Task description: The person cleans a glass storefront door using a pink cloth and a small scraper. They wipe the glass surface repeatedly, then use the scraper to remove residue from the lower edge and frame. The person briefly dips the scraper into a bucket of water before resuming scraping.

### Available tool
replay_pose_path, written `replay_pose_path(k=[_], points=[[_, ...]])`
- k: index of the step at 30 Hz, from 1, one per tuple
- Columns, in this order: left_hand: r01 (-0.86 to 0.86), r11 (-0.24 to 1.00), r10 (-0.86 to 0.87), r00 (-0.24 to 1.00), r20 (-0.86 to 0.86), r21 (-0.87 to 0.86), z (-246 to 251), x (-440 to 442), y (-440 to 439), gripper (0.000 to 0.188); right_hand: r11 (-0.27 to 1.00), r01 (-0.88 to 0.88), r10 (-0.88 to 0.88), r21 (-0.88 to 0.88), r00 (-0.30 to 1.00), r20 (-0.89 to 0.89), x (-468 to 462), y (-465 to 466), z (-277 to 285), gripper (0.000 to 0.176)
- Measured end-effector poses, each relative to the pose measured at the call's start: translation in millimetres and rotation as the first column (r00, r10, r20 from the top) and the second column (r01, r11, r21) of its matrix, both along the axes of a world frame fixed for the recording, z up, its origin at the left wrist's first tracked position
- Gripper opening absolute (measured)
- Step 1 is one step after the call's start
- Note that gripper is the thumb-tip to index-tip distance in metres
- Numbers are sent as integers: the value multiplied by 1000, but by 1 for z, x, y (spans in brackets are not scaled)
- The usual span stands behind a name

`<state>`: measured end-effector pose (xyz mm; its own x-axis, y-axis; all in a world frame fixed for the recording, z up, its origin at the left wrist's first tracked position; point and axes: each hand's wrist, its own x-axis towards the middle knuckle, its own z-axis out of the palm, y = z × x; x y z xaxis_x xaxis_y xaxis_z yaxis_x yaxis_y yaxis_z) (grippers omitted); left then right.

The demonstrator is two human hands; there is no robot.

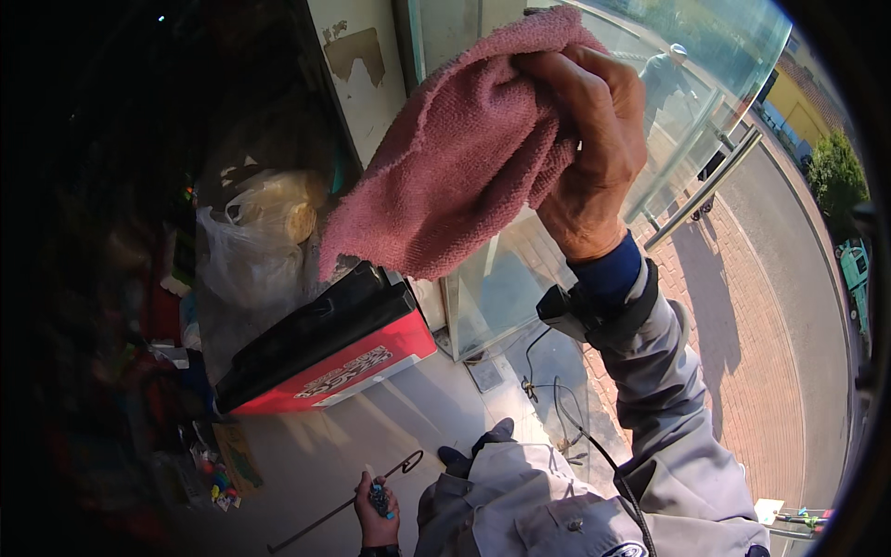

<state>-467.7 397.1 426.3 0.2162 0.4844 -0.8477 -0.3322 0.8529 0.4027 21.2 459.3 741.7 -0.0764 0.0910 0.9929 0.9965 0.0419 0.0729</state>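
Observation:
Raised high in front of me, my right hand (pixel 602 139) grips a pink terry cloth (pixel 459 153), which hangs out to the left of the fingers. Behind the hand stands a glass door (pixel 686 132) with a metal bar handle (pixel 703 188). Low in the view, my left hand (pixel 378 507) is closed around a small dark object with a blue part, perhaps a bunch of keys (pixel 379 500). A thin metal rod with a hooked end (pixel 313 526) passes behind or through that hand; which one, I cannot tell.
A red and black box (pixel 334 348) stands on the tiled floor, beside a plastic bag (pixel 257 244). Black cables (pixel 557 411) lie near the doorway. Outside are brick paving (pixel 738 327), a road and a person in a cap (pixel 665 80) seen through the glass.

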Motion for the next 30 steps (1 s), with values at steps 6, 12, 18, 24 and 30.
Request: replay_pose_path(k=[6,12,18,24,30], points=[[-177,984,177,981,-78,11,4,-18,-18,35,962,5,-16,-272,999,-40,-34,-12,-109,43],[-312,943,325,939,-113,119,6,-40,-55,29,822,-104,50,-560,993,-111,-52,-31,-214,30],[-410,901,427,896,-121,144,-19,-42,-112,26,898,-206,131,-388,969,-211,-32,-19,-134,39],[-432,901,433,897,-89,27,-39,-19,-159,29,946,-276,271,-170,961,-52,-13,5,-59,42],[-477,876,470,878,-93,-67,-36,4,-159,35,917,-261,247,-302,965,-85,-22,1,-90,47]])
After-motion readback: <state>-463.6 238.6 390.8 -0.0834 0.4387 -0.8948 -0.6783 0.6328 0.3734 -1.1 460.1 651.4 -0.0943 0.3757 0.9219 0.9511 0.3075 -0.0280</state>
